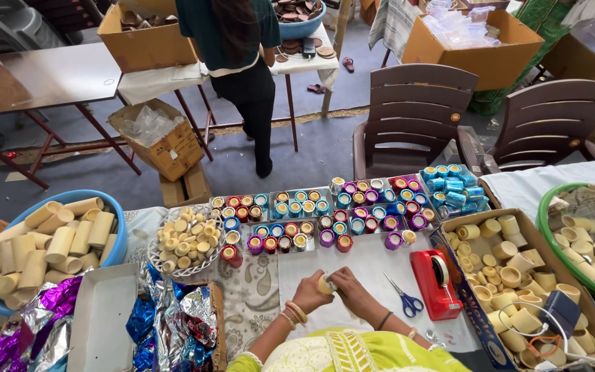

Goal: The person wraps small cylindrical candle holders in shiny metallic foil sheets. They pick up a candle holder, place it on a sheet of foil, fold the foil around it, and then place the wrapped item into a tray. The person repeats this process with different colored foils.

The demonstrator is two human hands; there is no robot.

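My left hand [309, 293] and my right hand [351, 289] meet low over the white table cover [359, 265], both closed around one small cream candle cup [325, 284]. Just beyond them stand rows of small cups wrapped in shiny foil [325, 217], in red, blue, purple and teal. A wire basket of cream wax discs [187, 241] sits to the left of those rows. Blue-handled scissors [404, 297] and a red tape dispenser [434, 282] lie right of my right hand.
A blue tub of cream tubes [49, 241] is at far left, with crumpled coloured foil sheets [166, 320] and a white tray [101, 317] in front. A cardboard box of cream cups [518, 275] and a green tub [587, 234] stand right. Another person [239, 69] stands beyond, near two brown chairs [414, 110].
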